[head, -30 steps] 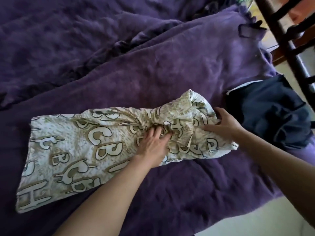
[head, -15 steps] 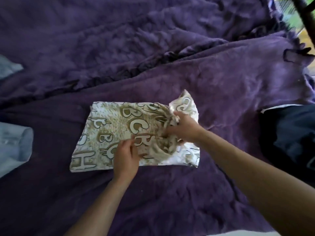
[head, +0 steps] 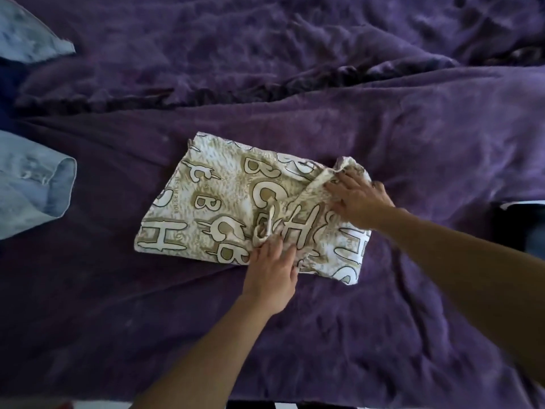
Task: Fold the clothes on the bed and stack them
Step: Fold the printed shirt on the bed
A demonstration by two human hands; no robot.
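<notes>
A cream garment printed with large tan letters lies folded over on the purple bedspread in the middle of the view. My left hand rests flat on its near edge, fingers straight, beside a drawstring loop. My right hand presses flat on the bunched right end of the garment, fingers spread.
Light blue denim clothing lies at the left edge, with another blue piece at the top left. A dark navy garment sits at the right edge. The bedspread is ruffled along a dark seam behind.
The long garment was folded over into a shorter rectangle. My right hand let go of the bunched cloth and now lies flat on it; my left hand shifted right along the near edge.
</notes>
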